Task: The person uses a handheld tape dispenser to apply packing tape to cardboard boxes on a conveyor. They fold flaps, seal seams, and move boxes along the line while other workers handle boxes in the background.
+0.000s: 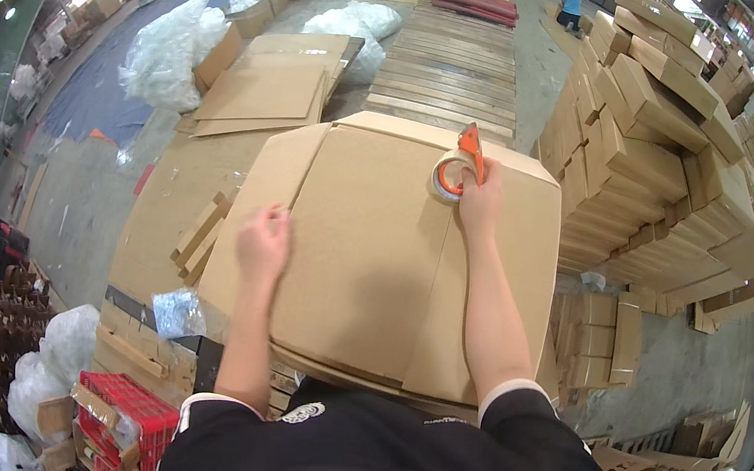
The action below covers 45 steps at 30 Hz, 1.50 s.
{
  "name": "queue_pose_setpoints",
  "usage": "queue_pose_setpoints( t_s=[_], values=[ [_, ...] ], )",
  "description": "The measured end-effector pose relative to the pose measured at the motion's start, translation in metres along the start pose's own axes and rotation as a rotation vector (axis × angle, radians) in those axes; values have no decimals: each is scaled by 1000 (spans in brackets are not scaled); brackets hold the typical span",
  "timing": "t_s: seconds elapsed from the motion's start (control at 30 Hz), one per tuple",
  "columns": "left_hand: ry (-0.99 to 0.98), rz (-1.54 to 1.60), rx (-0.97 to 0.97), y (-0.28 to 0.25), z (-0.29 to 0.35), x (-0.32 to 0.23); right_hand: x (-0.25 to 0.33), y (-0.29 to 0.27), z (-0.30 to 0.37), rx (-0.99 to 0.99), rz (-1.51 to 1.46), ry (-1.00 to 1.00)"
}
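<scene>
A large brown cardboard box lies in front of me, its top flaps folded down and a seam between them. My right hand grips an orange tape dispenser near the box's far right part. A roll of tape sits on the dispenser, whose toothed end points away from me. Over the left flap, close to its edge, my left hand is curled into a loose fist. Nothing shows between its fingers.
A slatted wooden walkway runs away beyond the box. Stacked cartons rise on the right. Flat cardboard sheets and bagged plastic wrap lie at the left. A red crate stands near left. A person crouches far off.
</scene>
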<state>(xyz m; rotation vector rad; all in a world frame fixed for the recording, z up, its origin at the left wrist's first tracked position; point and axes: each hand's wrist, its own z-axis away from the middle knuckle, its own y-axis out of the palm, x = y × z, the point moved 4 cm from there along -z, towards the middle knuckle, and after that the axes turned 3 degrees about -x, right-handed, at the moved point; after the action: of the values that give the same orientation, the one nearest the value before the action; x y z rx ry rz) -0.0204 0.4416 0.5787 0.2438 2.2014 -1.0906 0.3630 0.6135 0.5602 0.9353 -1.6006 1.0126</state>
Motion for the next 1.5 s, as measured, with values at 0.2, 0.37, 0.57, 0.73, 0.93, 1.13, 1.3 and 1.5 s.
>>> queue_pose_setpoints(
  t_s=[0.2,0.37,0.57,0.73,0.93,1.13,1.3,1.5],
  values=[
    [-1015,182,-41,-123,101,226,6,-24,53,-61,-17,-177],
    [-174,-94,-55,-162,131,197,12,-31,76,-35,-26,-70],
    [-457,954,628,-171,107,24,19,-50,114,-92,-236,-36],
    [1146,140,508,-54,180,-103,7,-64,121,-227,-296,-198],
    [1401,115,711,-74,217,-60,-8,-32,163,-258,-696,-126],
    [1427,250,931,-111,200,19,17,35,250,-95,-831,95],
    [1327,255,1040,-136,105,123,47,79,397,-127,-720,63],
    [1330,319,1094,-120,27,177,-7,90,731,-1227,-553,-144]
  ],
)
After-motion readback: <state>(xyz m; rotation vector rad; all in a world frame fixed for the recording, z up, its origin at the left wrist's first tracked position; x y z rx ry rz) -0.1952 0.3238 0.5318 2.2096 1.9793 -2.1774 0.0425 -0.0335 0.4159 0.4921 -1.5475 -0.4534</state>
